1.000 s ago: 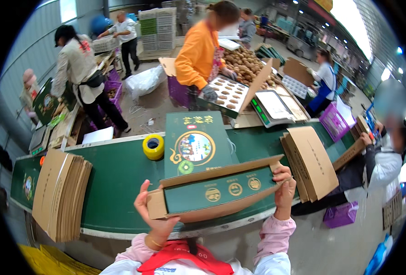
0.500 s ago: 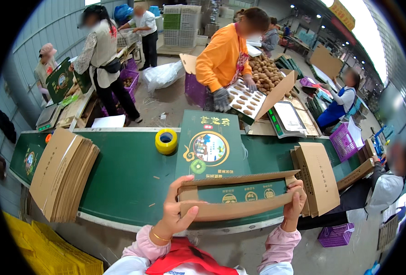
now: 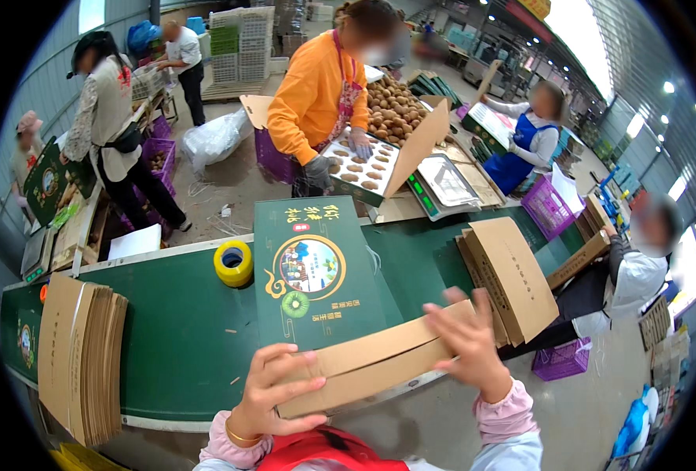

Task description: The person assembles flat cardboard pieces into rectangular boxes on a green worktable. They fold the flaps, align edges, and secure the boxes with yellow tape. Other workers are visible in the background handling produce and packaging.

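In front of me is a long brown cardboard box [image 3: 379, 355], its two long flaps lying nearly together with a thin seam between them. My left hand [image 3: 273, 392] grips its left end, fingers over the flaps and the near side. Over the right end, my right hand [image 3: 473, 345] has its fingers spread and slightly blurred, holding nothing I can see. Directly behind the flaps lies a green printed carton panel [image 3: 316, 267] with a round picture and a kiwi slice; I cannot tell whether it is joined to the brown box.
A yellow tape roll [image 3: 233, 264] sits on the green belt [image 3: 183, 337]. Flat brown cartons [image 3: 73, 361] are stacked at left, more brown cartons [image 3: 513, 275] at right. Across the belt, a person in orange [image 3: 308, 94] handles a tray of kiwis [image 3: 363, 163] beside a scale [image 3: 446, 184].
The brown flaps, open before with green showing inside, are folded inward now. My right hand has let go of the right end and opened. The view has shifted.
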### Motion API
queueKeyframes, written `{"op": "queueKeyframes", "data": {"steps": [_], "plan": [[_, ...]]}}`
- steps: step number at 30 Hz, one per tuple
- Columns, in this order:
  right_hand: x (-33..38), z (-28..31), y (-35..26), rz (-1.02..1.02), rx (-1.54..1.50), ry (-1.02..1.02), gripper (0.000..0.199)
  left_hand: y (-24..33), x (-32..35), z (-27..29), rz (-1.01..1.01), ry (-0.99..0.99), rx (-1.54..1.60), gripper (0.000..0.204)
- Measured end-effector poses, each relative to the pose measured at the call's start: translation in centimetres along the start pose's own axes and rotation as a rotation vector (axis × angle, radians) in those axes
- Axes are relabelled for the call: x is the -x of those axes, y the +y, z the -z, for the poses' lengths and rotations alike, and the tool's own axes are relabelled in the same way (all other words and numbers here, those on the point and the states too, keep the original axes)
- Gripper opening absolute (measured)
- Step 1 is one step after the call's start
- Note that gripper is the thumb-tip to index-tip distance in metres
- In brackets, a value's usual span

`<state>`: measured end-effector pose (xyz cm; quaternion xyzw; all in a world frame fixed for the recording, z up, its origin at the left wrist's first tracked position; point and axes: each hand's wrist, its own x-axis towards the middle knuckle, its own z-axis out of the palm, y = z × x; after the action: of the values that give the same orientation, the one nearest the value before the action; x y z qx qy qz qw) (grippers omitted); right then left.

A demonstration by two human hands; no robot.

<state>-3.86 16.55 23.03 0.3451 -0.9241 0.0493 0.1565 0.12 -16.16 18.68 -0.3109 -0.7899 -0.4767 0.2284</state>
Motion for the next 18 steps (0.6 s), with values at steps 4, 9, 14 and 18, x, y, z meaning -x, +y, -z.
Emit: {"op": "queueKeyframes", "data": {"steps": [4, 9, 14, 18], "plan": [[-3.4, 0.2, -4.6, 0.152, -0.105, -0.241, 0.087, -1.1, 0.5, -0.5, -0.088, -0.091, -0.021, 0.042], [-5.2, -0.9, -3.7, 0.238, -0.077, -0.132, 0.088, -3.5, 1.6, -0.7, -0.185, 0.032, 0.034, 0.058], [-2.7, 0.0, 1.2, 0.176, -0.164, -0.064, 0.087, -4.8, 4.6, -3.3, 0.475, 0.016, 0.328, 0.132], [3.2, 1.6, 9.7, 0.109, -0.246, 0.057, 0.087, -10.6, 10.8, -9.1, 0.57, -0.431, -0.013, 0.125]]}}
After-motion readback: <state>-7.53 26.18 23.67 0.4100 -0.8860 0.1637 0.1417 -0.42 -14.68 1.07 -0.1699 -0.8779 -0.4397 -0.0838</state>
